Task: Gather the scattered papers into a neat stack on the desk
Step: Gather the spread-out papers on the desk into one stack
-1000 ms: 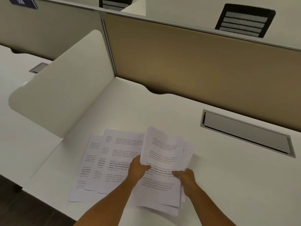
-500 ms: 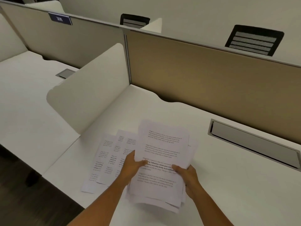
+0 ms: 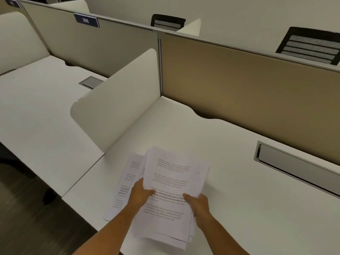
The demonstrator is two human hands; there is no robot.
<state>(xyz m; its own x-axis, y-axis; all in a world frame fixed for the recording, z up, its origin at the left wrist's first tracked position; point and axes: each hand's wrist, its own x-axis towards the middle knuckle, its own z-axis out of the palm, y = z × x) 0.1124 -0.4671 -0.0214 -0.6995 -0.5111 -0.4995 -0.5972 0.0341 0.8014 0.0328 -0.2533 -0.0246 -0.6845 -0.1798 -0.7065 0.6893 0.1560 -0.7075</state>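
Much of your stack (image 3: 170, 196) is hidden from you: only the top sheet shows fully, and the sheets under it appear just as thin edges at the right and the near end. Most of the print is too small to read (only a few bold words in the middle are clear). The loose sheets (image 3: 127, 183) at the left are partly covered by the stack and by your left hand (image 3: 140, 193), so you cannot count them. Your forearms are cut off by the bottom of the view.

Your left hand pinches the left edge of the stack, with the thumb (image 3: 151, 191) on top of the page; its other fingers are under the paper and cannot be seen. Your right hand (image 3: 199, 204) grips the right edge the same way, thumb on top, fingers curled below the sheets and hidden.

The stack is between your two hands, over the near part of the desk (image 3: 239, 199). Whether its near end touches the desk you cannot tell. The loose sheets lie flat on the desk just beside it, near the white divider (image 3: 117, 107). A grey cable tray (image 3: 294, 162) is in the desk, well apart to the right.
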